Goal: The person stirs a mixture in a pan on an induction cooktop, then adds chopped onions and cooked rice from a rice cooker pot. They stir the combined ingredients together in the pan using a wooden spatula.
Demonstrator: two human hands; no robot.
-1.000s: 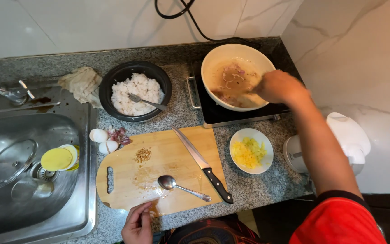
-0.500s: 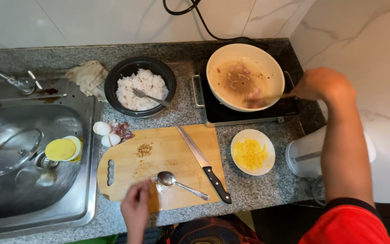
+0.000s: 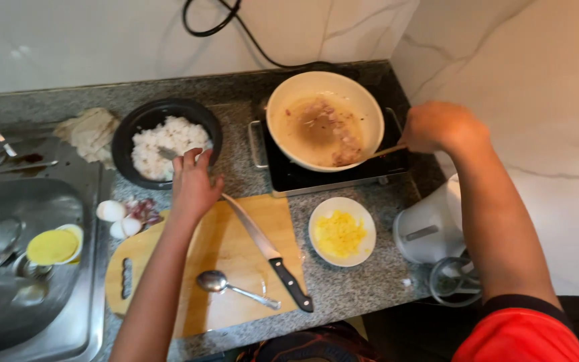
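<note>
My right hand grips a wooden utensil handle that reaches into the cream pan, where browned bits lie in oil. The pan sits on a black induction hob. My left hand reaches over the wooden cutting board to the black pot of white rice, fingers at the metal spoon handle that lies in the rice. Whether the fingers have closed on it does not show.
A knife and a metal spoon lie on the board. A white bowl of yellow egg stands to its right, eggshells to its left. The steel sink holds a lid and a yellow cup. A white jug stands at the right edge.
My left hand has gone from the near edge of the board up to the rice pot. My right hand stays at the utensil in the pan. The view has shifted left.
</note>
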